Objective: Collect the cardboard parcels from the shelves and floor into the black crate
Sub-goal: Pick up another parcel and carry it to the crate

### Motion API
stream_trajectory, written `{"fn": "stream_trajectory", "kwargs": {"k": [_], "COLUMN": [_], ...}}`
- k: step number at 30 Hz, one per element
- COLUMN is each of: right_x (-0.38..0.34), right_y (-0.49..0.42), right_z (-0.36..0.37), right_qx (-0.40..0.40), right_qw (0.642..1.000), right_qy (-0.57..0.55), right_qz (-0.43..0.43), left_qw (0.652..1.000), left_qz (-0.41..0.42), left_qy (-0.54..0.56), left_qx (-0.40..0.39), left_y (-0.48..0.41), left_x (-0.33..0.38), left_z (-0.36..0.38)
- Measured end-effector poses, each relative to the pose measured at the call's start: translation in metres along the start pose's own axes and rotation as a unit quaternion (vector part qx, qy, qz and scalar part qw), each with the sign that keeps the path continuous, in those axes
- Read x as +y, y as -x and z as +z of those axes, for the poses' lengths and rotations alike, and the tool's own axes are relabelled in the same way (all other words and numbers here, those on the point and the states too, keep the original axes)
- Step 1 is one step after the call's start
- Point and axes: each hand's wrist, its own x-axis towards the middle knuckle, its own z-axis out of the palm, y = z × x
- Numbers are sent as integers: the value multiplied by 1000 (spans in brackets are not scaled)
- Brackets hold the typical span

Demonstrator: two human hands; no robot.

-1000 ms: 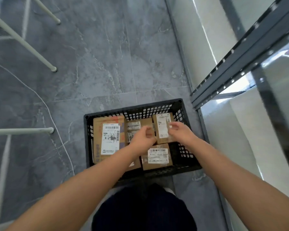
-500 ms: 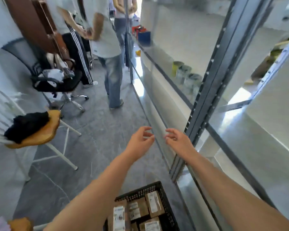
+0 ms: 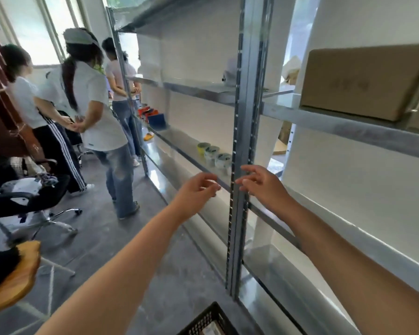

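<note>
Flanking the shelf upright (image 3: 246, 117), left hand (image 3: 195, 191) and right hand (image 3: 263, 187) hover empty.

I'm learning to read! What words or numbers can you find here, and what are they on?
No text here can be read.
Cardboard box on the shelf: faint dark print on its front, too blurred to read.
White label inside the black crate: cut off at the picture's edge, too small and blurred to read.
</note>
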Motion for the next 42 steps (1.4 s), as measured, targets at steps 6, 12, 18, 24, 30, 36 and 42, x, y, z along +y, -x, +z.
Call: {"fn": "stream_trajectory", "kwargs": {"k": [6,12,18,24,30,36,42], "right_x": [-7,0,0,-2,-5,-3,-2], "right_y": [85,200,329,479,607,712,806], "right_z": [-51,-131,-218,-284,-323,-332,-320], "right_qx": [133,274,407,521,623,704,756], "right_qw": [990,957,899,819,734,643,545], "right_qy": [20,49,99,146,154,147,126], "right_qz": [32,79,127,190,222,263,340], "left_qw": [991,952,884,817,740,672,589], "left_qz": [83,159,255,320,346,328,338], "left_qy": [-3,29,54,80,111,128,112], "left_qx": [-104,-259,-387,-472,-565,-651,-726], "left_y": [7,34,96,182,283,378,454], "left_x": [24,81,163,234,288,318,335], "left_z": [53,161,295,427,533,607,670]}}
